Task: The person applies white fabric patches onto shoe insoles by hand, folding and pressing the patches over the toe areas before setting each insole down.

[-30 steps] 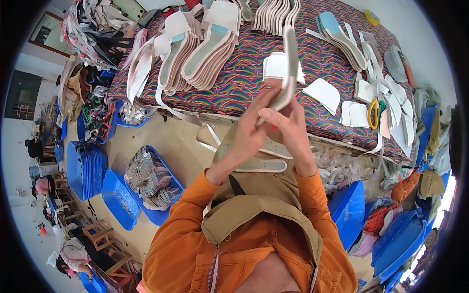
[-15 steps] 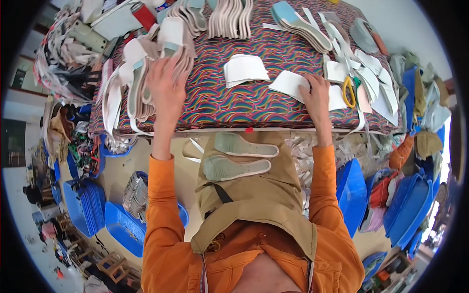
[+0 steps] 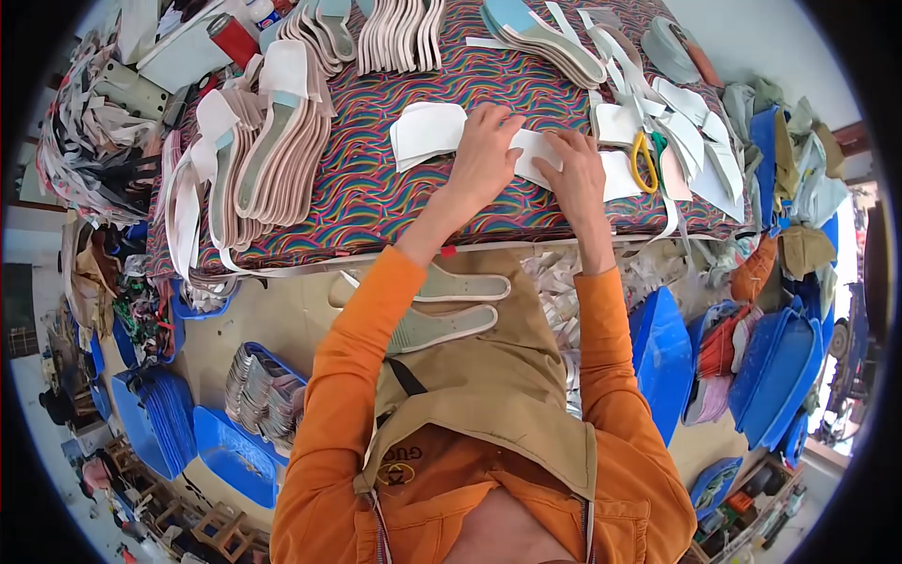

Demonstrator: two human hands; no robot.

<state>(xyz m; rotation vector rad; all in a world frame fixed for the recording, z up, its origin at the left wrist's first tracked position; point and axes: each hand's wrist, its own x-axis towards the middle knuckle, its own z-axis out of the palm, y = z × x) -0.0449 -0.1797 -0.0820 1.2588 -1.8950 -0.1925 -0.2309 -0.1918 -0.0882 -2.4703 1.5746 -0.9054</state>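
A curved white sheet piece [image 3: 534, 150] lies on the patterned table cover between my hands. My right hand [image 3: 575, 179] pinches it near its right end, thumb in front and fingers behind. My left hand [image 3: 481, 162] is over its left end, fingers stretched and the thumb apart; whether the fingertips touch the piece is hard to tell. Just left of that hand sits a small stack of similar white pieces [image 3: 425, 133]. Two shoe insoles [image 3: 449, 329] rest on my apron-covered lap, partly behind my left forearm.
Rows of insoles [image 3: 272, 174] stand at the table's left, with more insoles [image 3: 399, 38] along the back. Yellow-handled scissors [image 3: 644, 164] lie at the right among white strips and offcuts [image 3: 691, 141]. Blue tubs [image 3: 230, 451] stand on the floor on both sides.
My left hand has left the insole stacks and moved right to the white piece. My right hand stays on that piece. The whole view has shifted slightly.
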